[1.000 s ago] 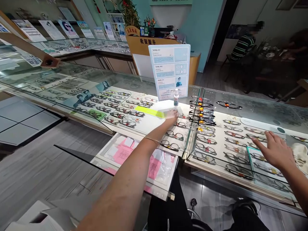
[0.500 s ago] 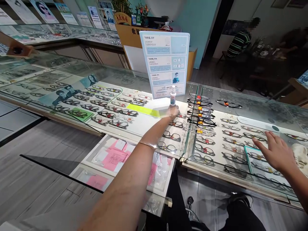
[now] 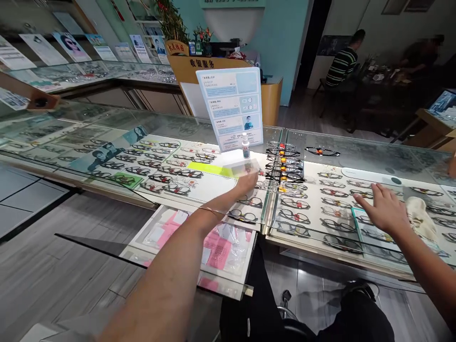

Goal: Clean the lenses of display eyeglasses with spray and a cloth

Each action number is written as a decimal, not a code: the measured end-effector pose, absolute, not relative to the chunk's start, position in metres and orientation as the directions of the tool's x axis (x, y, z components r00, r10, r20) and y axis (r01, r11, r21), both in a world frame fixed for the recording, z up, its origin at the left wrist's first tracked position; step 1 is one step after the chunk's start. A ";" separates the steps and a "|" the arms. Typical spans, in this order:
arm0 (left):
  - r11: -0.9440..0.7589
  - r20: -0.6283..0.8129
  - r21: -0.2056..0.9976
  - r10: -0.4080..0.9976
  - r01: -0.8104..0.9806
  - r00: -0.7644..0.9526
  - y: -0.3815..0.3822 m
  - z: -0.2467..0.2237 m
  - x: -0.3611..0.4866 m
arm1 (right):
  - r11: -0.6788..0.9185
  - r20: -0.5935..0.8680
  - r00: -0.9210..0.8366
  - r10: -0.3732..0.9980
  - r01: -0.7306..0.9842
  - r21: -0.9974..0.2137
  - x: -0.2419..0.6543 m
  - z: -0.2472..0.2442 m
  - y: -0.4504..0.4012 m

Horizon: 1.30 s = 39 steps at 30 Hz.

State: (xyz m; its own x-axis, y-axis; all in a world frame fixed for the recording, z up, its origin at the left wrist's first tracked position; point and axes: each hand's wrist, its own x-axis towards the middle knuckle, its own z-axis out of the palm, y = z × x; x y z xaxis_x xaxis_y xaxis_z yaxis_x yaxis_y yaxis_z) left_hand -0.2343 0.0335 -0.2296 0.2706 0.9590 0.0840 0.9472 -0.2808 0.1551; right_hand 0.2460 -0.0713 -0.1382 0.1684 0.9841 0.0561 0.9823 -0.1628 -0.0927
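My left hand [image 3: 248, 179] is stretched out over the glass counter, its fingers closed on a flat, see-through packet [image 3: 233, 168]. Just beyond it a small white spray bottle [image 3: 245, 146] stands upright, apart from the fingers, in front of a pale blue leaflet board [image 3: 233, 107]. My right hand [image 3: 384, 209] is open, fingers spread, above or on the glass further right; whether it touches cannot be told. A crumpled cream cloth [image 3: 422, 218] lies beside its wrist. Between the hands, a row of stacked eyeglasses [image 3: 284, 167] sits on top of the glass.
Many glasses lie inside the display case [image 3: 313, 247]. Below my left forearm an open drawer [image 3: 245, 259] holds pink slips [image 3: 219, 251] and clear plastic packets. A single pair of eyeglasses [image 3: 322, 151] rests on the glass. Behind, a person in a striped top [image 3: 342, 66] sits at a dark table.
My left hand has drawn back slightly from the spray bottle, and the see-through packet shows more plainly. My right hand stays spread. The whole view has shifted a little.
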 end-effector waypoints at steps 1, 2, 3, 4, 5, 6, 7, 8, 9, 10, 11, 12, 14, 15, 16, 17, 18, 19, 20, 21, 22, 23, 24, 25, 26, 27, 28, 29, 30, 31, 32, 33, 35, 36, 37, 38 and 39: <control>-0.277 0.032 0.124 0.961 0.953 0.275 0.020 -0.225 -0.232 | -0.158 0.055 0.164 0.985 0.982 -0.101 0.247 -0.138 -0.071; -0.279 -0.030 0.093 0.959 0.956 0.283 0.005 -0.221 -0.229 | -0.151 0.052 0.157 0.986 0.982 -0.109 0.248 -0.138 -0.071; -0.287 -0.091 0.065 0.952 0.956 0.292 -0.011 -0.216 -0.226 | -0.148 0.053 0.155 0.987 0.982 -0.117 0.249 -0.138 -0.071; -0.297 -0.151 0.041 0.942 0.954 0.300 -0.028 -0.210 -0.223 | -0.147 0.057 0.155 0.986 0.981 -0.125 0.249 -0.139 -0.071; -0.305 -0.211 0.020 0.930 0.952 0.302 -0.047 -0.204 -0.221 | -0.147 0.065 0.157 0.986 0.980 -0.133 0.250 -0.140 -0.071; -0.302 -0.265 -0.003 0.919 0.953 0.291 -0.066 -0.197 -0.219 | -0.149 0.070 0.159 0.985 0.979 -0.139 0.250 -0.140 -0.071; -0.304 -0.321 -0.023 0.905 0.953 0.281 -0.086 -0.189 -0.217 | -0.151 0.076 0.163 0.984 0.978 -0.143 0.251 -0.141 -0.071; -0.304 -0.377 -0.043 0.887 0.952 0.266 -0.106 -0.179 -0.217 | -0.151 0.082 0.164 0.983 0.978 -0.147 0.251 -0.141 -0.071; -0.322 -0.440 -0.047 0.856 0.946 0.269 -0.125 -0.167 -0.217 | -0.149 0.085 0.162 0.983 0.978 -0.149 0.251 -0.142 -0.071; -0.353 -0.490 -0.040 0.822 0.935 0.289 -0.144 -0.153 -0.217 | -0.148 0.087 0.163 0.983 0.977 -0.151 0.251 -0.143 -0.071; -0.371 -0.560 -0.036 0.776 0.928 0.289 -0.161 -0.136 -0.217 | -0.150 0.087 0.164 0.983 0.977 -0.152 0.251 -0.143 -0.071; -0.388 -0.636 -0.023 0.717 0.922 0.286 -0.175 -0.117 -0.216 | -0.158 0.081 0.172 0.982 0.976 -0.152 0.251 -0.143 -0.071; -0.422 -0.725 0.057 0.606 0.905 0.327 -0.196 -0.072 -0.209 | -0.176 0.065 0.187 0.980 0.973 -0.150 0.251 -0.144 -0.070; -0.436 -0.732 0.132 0.563 0.890 0.384 -0.201 -0.047 -0.202 | -0.183 0.057 0.194 0.979 0.971 -0.150 0.252 -0.144 -0.070; -0.433 -0.693 0.252 0.543 0.865 0.474 -0.203 -0.022 -0.193 | -0.187 0.052 0.197 0.979 0.970 -0.152 0.252 -0.144 -0.069; -0.449 -0.592 0.315 0.596 0.836 0.543 -0.201 0.001 -0.182 | -0.189 0.049 0.199 0.979 0.970 -0.155 0.252 -0.144 -0.069; -0.470 -0.493 0.329 0.654 0.819 0.574 -0.196 0.021 -0.169 | -0.191 0.046 0.200 0.979 0.969 -0.157 0.252 -0.143 -0.069; -0.499 -0.396 0.320 0.702 0.805 0.592 -0.187 0.038 -0.154 | -0.191 0.044 0.200 0.979 0.969 -0.158 0.252 -0.143 -0.070; -0.544 -0.304 0.309 0.721 0.780 0.623 -0.174 0.050 -0.139 | -0.191 0.043 0.200 0.979 0.969 -0.158 0.253 -0.143 -0.070; -0.578 -0.237 0.300 0.726 0.759 0.646 -0.159 0.057 -0.123 | -0.190 0.043 0.199 0.979 0.969 -0.159 0.253 -0.143 -0.070; -0.599 -0.165 0.296 0.735 0.744 0.658 -0.140 0.058 -0.106 | -0.189 0.045 0.199 0.979 0.969 -0.161 0.253 -0.142 -0.071; -0.618 -0.100 0.287 0.741 0.732 0.664 -0.120 0.056 -0.090 | -0.189 0.047 0.199 0.979 0.968 -0.165 0.253 -0.142 -0.071; -0.625 -0.042 0.269 0.753 0.733 0.657 -0.098 0.049 -0.073 | -0.189 0.049 0.200 0.979 0.967 -0.171 0.254 -0.142 -0.071; -0.630 -0.005 0.224 0.762 0.743 0.648 -0.075 0.040 -0.057 | -0.189 0.051 0.200 0.978 0.966 -0.178 0.254 -0.142 -0.071; -0.645 0.025 0.142 0.760 0.751 0.649 -0.052 0.028 -0.041 | -0.188 0.053 0.201 0.978 0.964 -0.186 0.254 -0.142 -0.071; -0.663 0.041 0.029 0.749 0.748 0.661 -0.029 0.016 -0.027 | -0.187 0.053 0.201 0.978 0.963 -0.192 0.254 -0.141 -0.071; -0.673 0.053 -0.090 0.733 0.734 0.678 -0.008 0.003 -0.013 | -0.187 0.053 0.201 0.978 0.962 -0.198 0.255 -0.141 -0.070; -0.672 0.055 -0.187 0.721 0.717 0.691 0.012 -0.010 -0.001 | -0.187 0.052 0.201 0.978 0.961 -0.204 0.255 -0.141 -0.070; -0.662 0.038 -0.208 0.730 0.720 0.683 0.030 -0.022 0.010 | -0.187 0.050 0.202 0.978 0.960 -0.209 0.255 -0.141 -0.070; -0.656 0.022 -0.222 0.736 0.722 0.676 0.045 -0.033 0.019 | -0.188 0.049 0.203 0.978 0.958 -0.215 0.255 -0.140 -0.069; -0.646 0.010 -0.232 0.746 0.727 0.666 0.059 -0.042 0.026 | -0.190 0.048 0.205 0.978 0.957 -0.221 0.255 -0.140 -0.069; -0.634 0.000 -0.238 0.758 0.736 0.652 0.071 -0.051 0.032 | -0.190 0.048 0.205 0.978 0.955 -0.228 0.255 -0.139 -0.069; -0.612 -0.005 -0.252 0.776 0.750 0.631 0.091 -0.064 0.041 | -0.186 0.049 0.203 0.978 0.952 -0.241 0.255 -0.138 -0.070; -0.603 -0.006 -0.256 0.782 0.755 0.623 0.099 -0.069 0.044 | -0.183 0.049 0.201 0.978 0.952 -0.246 0.255 -0.137 -0.070; -0.597 -0.006 -0.256 0.787 0.760 0.616 0.107 -0.074 0.047 | -0.181 0.047 0.199 0.979 0.951 -0.249 0.255 -0.137 -0.070; -0.593 -0.007 -0.254 0.791 0.764 0.612 0.113 -0.078 0.049 | -0.180 0.047 0.197 0.979 0.951 -0.251 0.255 -0.136 -0.070; -0.591 -0.009 -0.251 0.793 0.767 0.609 0.119 -0.081 0.051 | -0.180 0.047 0.198 0.979 0.951 -0.252 0.255 -0.136 -0.069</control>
State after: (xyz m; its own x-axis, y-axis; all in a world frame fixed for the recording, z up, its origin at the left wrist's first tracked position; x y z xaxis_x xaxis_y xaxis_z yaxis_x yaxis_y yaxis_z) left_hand 0.0515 0.1187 -0.0806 0.6086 0.7934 -0.0090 0.7668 -0.5910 -0.2505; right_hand 0.2548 -0.0693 -0.1360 0.1978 0.9791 0.0469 0.9508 -0.1800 -0.2520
